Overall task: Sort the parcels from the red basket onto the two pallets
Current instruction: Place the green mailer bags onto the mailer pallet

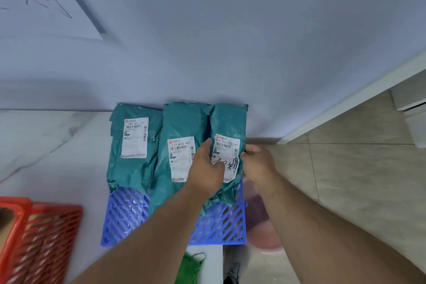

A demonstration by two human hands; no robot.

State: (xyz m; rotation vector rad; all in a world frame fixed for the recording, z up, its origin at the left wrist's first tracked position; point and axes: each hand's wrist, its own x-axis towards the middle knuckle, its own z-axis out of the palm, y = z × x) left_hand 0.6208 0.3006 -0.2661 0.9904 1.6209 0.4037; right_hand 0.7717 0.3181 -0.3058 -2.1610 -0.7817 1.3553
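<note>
Parcels looked soft and light; both hands, left [206, 166] and right [258, 161], grasped the rightmost teal parcel [227, 127] by its sides.

You are looking at three teal parcels [182, 136] wearing white labels [134, 137] printed with black barcodes, lying on a blue lattice pallet [125, 214]. A red slatted basket [43, 237] is showing beside pale marbled flooring [46, 145].

Both bare forearms reaching forward, left hand [206, 166] palm-down, right hand [258, 160] fingers curled
</note>
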